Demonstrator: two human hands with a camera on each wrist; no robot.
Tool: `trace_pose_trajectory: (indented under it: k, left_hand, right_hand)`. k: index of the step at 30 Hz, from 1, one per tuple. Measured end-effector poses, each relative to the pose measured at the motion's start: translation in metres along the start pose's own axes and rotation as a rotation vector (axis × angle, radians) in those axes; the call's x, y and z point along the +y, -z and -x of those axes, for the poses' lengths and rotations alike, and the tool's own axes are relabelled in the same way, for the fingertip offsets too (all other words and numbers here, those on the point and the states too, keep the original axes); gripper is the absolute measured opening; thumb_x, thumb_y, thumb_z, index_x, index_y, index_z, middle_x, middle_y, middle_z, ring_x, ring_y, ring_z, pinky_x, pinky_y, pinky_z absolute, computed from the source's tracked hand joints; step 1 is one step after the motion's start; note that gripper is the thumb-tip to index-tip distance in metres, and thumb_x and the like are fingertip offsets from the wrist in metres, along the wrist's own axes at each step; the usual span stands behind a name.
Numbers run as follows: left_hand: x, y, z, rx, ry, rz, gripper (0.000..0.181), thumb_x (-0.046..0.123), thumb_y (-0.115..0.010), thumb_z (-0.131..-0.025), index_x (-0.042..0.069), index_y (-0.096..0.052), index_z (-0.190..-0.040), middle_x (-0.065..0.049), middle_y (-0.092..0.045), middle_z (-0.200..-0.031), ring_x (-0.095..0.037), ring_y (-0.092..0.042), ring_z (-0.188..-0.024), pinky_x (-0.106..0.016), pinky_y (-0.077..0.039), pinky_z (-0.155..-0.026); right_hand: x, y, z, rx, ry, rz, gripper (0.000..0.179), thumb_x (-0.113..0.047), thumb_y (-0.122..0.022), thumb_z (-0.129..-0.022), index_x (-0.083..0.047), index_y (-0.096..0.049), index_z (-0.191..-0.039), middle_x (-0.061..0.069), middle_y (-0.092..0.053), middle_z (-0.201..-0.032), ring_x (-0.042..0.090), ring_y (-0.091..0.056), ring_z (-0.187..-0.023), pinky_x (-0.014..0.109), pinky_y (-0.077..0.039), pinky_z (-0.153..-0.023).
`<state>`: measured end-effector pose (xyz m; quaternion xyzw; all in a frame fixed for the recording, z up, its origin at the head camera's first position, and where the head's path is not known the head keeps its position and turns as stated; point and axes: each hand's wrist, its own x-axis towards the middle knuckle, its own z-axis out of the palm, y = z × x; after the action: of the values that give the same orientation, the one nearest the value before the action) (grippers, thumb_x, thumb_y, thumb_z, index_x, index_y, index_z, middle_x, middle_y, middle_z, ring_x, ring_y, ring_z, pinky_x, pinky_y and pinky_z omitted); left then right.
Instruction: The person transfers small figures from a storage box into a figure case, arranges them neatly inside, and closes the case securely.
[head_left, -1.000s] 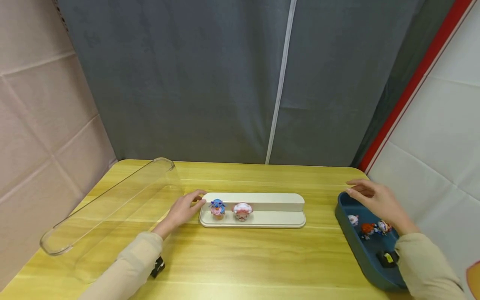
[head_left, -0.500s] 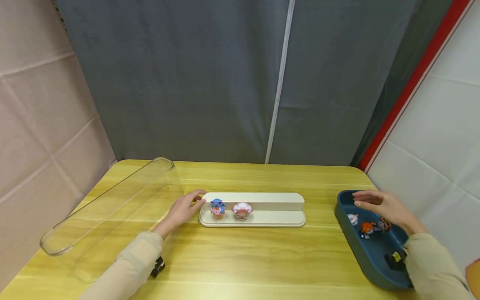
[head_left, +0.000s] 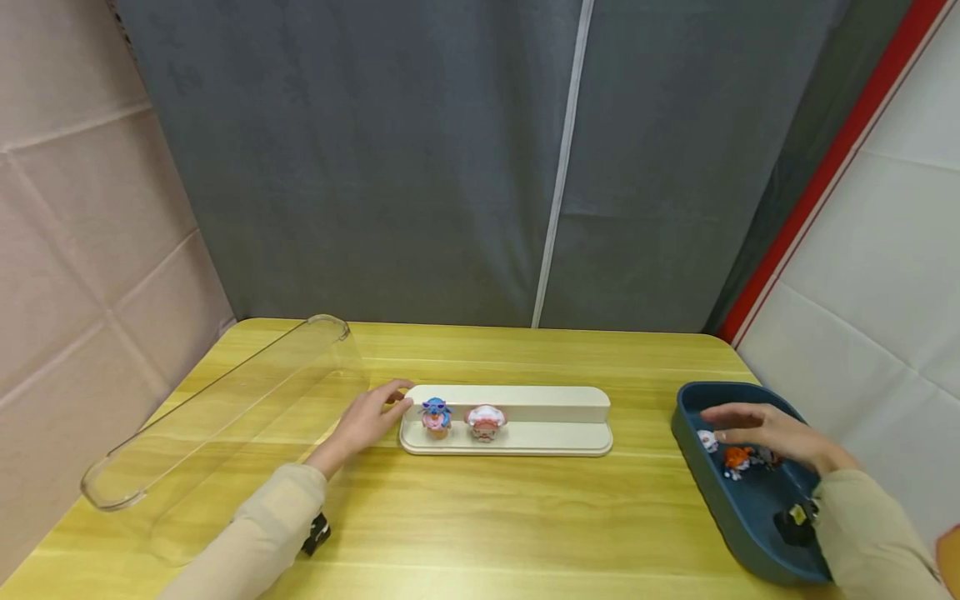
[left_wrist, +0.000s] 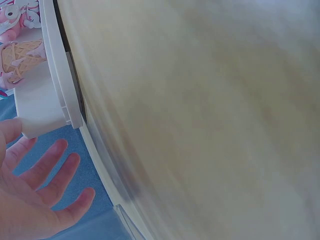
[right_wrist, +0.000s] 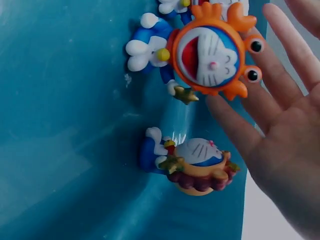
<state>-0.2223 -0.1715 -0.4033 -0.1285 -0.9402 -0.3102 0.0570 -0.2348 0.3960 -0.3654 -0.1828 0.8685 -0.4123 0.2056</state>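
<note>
Beside our spread right hand [right_wrist: 290,145], the orange-hooded, blue-and-white plastic figurine [right_wrist: 205,57] seems light, stiff, smooth; its round head offers good hold.

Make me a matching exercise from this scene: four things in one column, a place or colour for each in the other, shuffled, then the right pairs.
1. Left hand
2. Right hand
3. Clear cover
4. Crab figurine

A. partly orange
B. at the white stand's left end
C. on the left side of the table
D. over the blue tray

Pairs: 1-B, 2-D, 3-C, 4-A
</note>
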Motion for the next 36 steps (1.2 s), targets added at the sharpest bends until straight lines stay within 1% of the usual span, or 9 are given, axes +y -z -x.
trace_pose_trajectory:
  k: [4, 7, 9, 11, 16, 21, 24, 29, 36]
  left_hand:
    - [0.000, 0.000, 0.000, 0.002, -0.002, 0.002, 0.032, 0.025, -0.051, -0.090, 0.010, -0.053, -0.119, -0.013, -0.060, -0.103, -0.029, -0.054, -0.096, -0.047, -0.041, -0.079]
    - [0.000, 0.000, 0.000, 0.001, 0.000, -0.001, 0.033, 0.026, -0.051, -0.091, 0.010, -0.053, -0.119, -0.013, -0.060, -0.103, -0.029, -0.054, -0.096, -0.048, -0.041, -0.080]
    - [0.000, 0.000, 0.000, 0.000, 0.003, -0.004, 0.033, 0.026, -0.051, -0.091, 0.010, -0.053, -0.119, -0.013, -0.060, -0.104, -0.030, -0.054, -0.096, -0.048, -0.041, -0.079]
    - [0.000, 0.000, 0.000, -0.003, 0.007, -0.004, 0.033, 0.026, -0.051, -0.091, 0.010, -0.052, -0.119, -0.014, -0.060, -0.104, -0.030, -0.054, -0.097, -0.048, -0.040, -0.080]
    - [0.001, 0.001, 0.001, -0.003, 0.011, -0.004, 0.033, 0.026, -0.050, -0.091, 0.009, -0.052, -0.120, -0.014, -0.059, -0.104, -0.030, -0.054, -0.097, -0.048, -0.040, -0.080]
    - [0.002, 0.001, 0.001, -0.004, 0.003, -0.004, 0.033, 0.025, -0.051, -0.091, 0.009, -0.052, -0.119, -0.014, -0.060, -0.103, -0.030, -0.054, -0.096, -0.048, -0.041, -0.079]
    - [0.001, 0.001, 0.001, -0.001, 0.000, -0.001, 0.033, 0.025, -0.051, -0.091, 0.009, -0.053, -0.119, -0.014, -0.060, -0.103, -0.030, -0.054, -0.096, -0.048, -0.041, -0.079]
    - [0.000, 0.000, 0.000, 0.005, -0.006, 0.000, 0.033, 0.026, -0.051, -0.091, 0.009, -0.053, -0.119, -0.014, -0.060, -0.104, -0.030, -0.054, -0.096, -0.048, -0.040, -0.080]
    - [-0.001, -0.001, -0.001, 0.005, -0.002, -0.002, 0.033, 0.026, -0.051, -0.091, 0.011, -0.053, -0.119, -0.014, -0.059, -0.104, -0.030, -0.054, -0.096, -0.048, -0.040, -0.080]
  right_hand:
    - [0.007, -0.001, -0.002, -0.065, 0.048, -0.029, 0.042, -0.011, -0.051, -0.090, 0.012, -0.041, -0.123, 0.027, -0.047, -0.118, 0.004, -0.053, -0.093, 0.026, -0.046, -0.073]
    - [0.011, -0.003, -0.003, -0.094, 0.077, -0.030, 0.040, -0.008, -0.051, -0.089, 0.013, -0.041, -0.122, 0.024, -0.049, -0.116, 0.005, -0.052, -0.094, 0.026, -0.046, -0.073]
    - [0.012, -0.004, -0.004, -0.094, 0.076, -0.018, 0.039, -0.008, -0.051, -0.089, 0.011, -0.043, -0.121, 0.020, -0.050, -0.114, 0.004, -0.052, -0.092, 0.025, -0.046, -0.072]
    - [0.012, -0.005, -0.004, -0.093, 0.080, -0.007, 0.039, -0.009, -0.052, -0.088, 0.011, -0.044, -0.121, 0.019, -0.050, -0.113, 0.005, -0.052, -0.091, 0.026, -0.046, -0.071]
    - [0.012, -0.006, -0.006, -0.090, 0.095, 0.010, 0.039, -0.008, -0.053, -0.088, 0.013, -0.044, -0.120, 0.022, -0.049, -0.112, 0.005, -0.052, -0.089, 0.027, -0.047, -0.069]
    - [0.012, -0.008, -0.009, -0.097, 0.065, 0.004, 0.041, -0.008, -0.054, -0.087, 0.015, -0.042, -0.119, 0.017, -0.050, -0.110, 0.008, -0.053, -0.086, 0.028, -0.047, -0.069]
    - [0.012, -0.009, -0.010, -0.106, 0.061, -0.005, 0.043, -0.008, -0.054, -0.087, 0.017, -0.040, -0.119, 0.014, -0.052, -0.106, 0.010, -0.054, -0.084, 0.029, -0.047, -0.068]
    - [0.012, -0.010, -0.011, -0.116, 0.063, -0.007, 0.046, -0.008, -0.053, -0.087, 0.019, -0.037, -0.120, 0.014, -0.051, -0.106, 0.010, -0.053, -0.084, 0.028, -0.047, -0.069]
    - [0.014, -0.010, -0.011, -0.106, 0.041, -0.019, 0.044, -0.009, -0.054, -0.087, 0.017, -0.039, -0.120, 0.013, -0.051, -0.105, 0.010, -0.053, -0.083, 0.028, -0.047, -0.069]
